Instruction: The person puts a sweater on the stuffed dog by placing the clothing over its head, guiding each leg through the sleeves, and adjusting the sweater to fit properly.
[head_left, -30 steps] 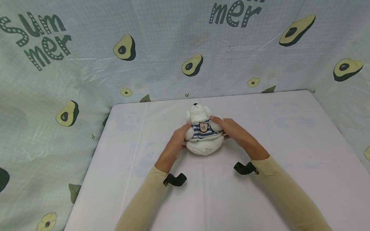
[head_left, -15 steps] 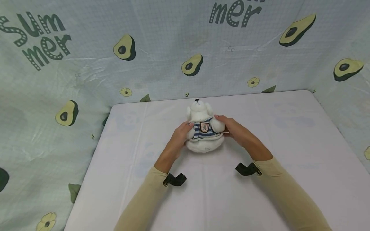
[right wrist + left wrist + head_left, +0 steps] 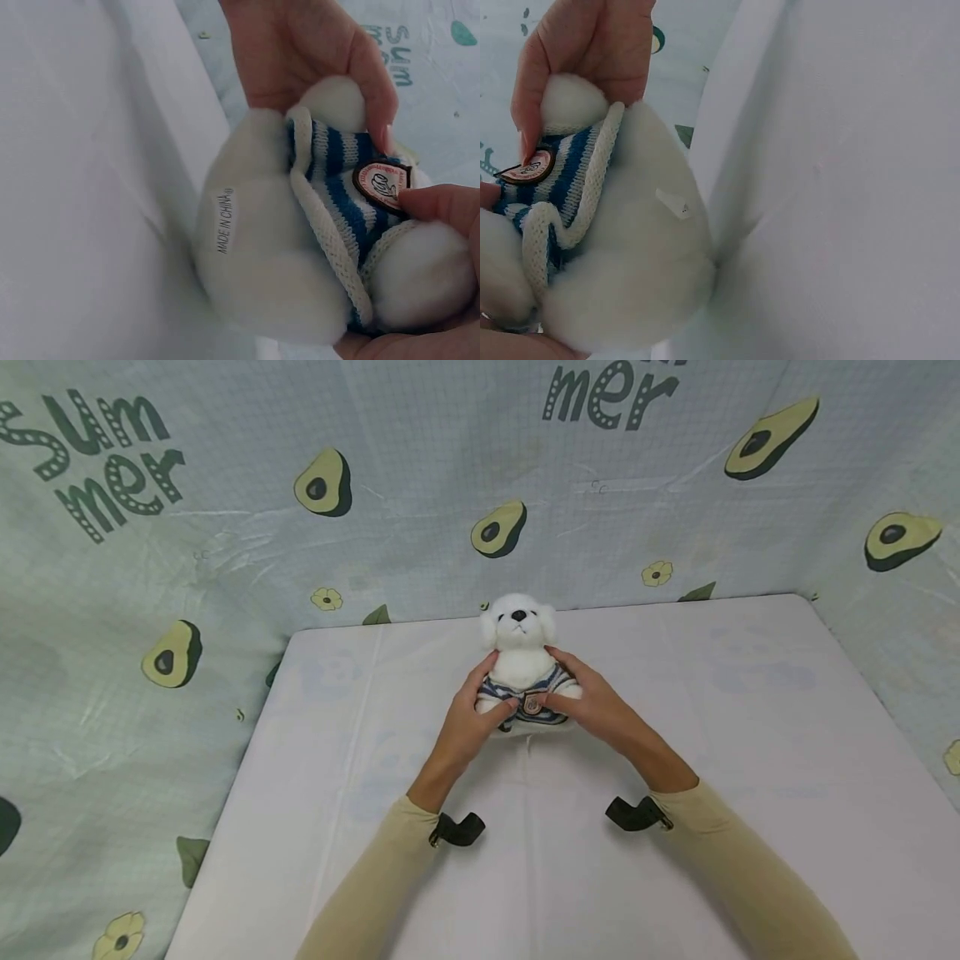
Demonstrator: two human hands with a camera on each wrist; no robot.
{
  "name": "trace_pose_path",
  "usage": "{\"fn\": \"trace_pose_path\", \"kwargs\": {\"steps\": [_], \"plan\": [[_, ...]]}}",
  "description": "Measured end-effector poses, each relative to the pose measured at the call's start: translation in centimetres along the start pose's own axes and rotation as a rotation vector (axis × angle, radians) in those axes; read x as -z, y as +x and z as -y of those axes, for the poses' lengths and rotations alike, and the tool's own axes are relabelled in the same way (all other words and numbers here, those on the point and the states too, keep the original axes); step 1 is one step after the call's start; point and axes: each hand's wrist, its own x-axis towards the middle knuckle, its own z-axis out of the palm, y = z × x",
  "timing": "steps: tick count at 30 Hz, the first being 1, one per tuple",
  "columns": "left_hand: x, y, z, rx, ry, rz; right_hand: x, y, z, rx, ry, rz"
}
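A white plush dog point(image 3: 520, 667) in a blue-and-white striped knit sweater point(image 3: 341, 191) faces the head camera, head up. My left hand point(image 3: 467, 720) grips its left side in the head view, fingers reaching behind it. On the opposite side my right hand point(image 3: 597, 703) holds it in the same way. Both thumbs press the sweater front beside a pinkish badge point(image 3: 534, 702). The right wrist view shows the toy's rounded bottom with a "MADE IN CHINA" label point(image 3: 226, 223), close to the white tabletop. Most of the fingers are hidden behind the body.
A white-covered table point(image 3: 630, 893) spreads under both arms. Behind and to the left hangs a pale sheet point(image 3: 420, 460) printed with avocados and lettering. A black wrist camera point(image 3: 459, 829) sticks out from the left wrist, another black camera point(image 3: 633, 814) from the right.
The plush dog has tilted from nose-up to facing the head camera, and its head sits farther back. Both thumbs have moved down onto the sweater front near the badge.
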Motion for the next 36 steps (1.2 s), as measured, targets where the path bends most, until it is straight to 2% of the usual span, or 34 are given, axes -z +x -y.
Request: {"fn": "trace_pose_path", "kwargs": {"steps": [1,4,8,11,18,22,28,31,36], "plan": [[0.0,0.0,0.1,-0.025,0.008,-0.006,-0.1,0.0,-0.1,0.022,0.001,-0.01],[0.0,-0.5,-1.1,-0.064,0.019,-0.007,-0.4,-0.1,-0.4,0.088,0.003,-0.031],[-0.1,-0.5,-1.2,-0.078,0.022,-0.008,-0.6,-0.1,-0.8,0.161,0.0,-0.058],[0.0,0.1,0.4,-0.101,0.022,-0.023,-0.8,0.0,-1.4,0.204,0.003,-0.073],[0.3,0.3,1.1,-0.162,0.005,-0.011,-1.2,0.3,-2.5,0.278,0.053,-0.085],[0.4,0.3,1.5,-0.145,0.017,-0.006,-1.4,0.4,-2.9,0.271,0.054,-0.083],[0.6,0.1,1.7,-0.112,0.084,-0.005,-1.4,0.1,-3.0,0.219,-0.008,-0.089],[0.8,0.1,1.6,-0.098,0.104,0.008,-1.2,-0.1,-2.8,0.194,0.011,-0.085],[1.2,-0.2,1.6,-0.039,0.106,0.047,-0.9,-0.1,-2.9,0.16,0.024,-0.064]]}}
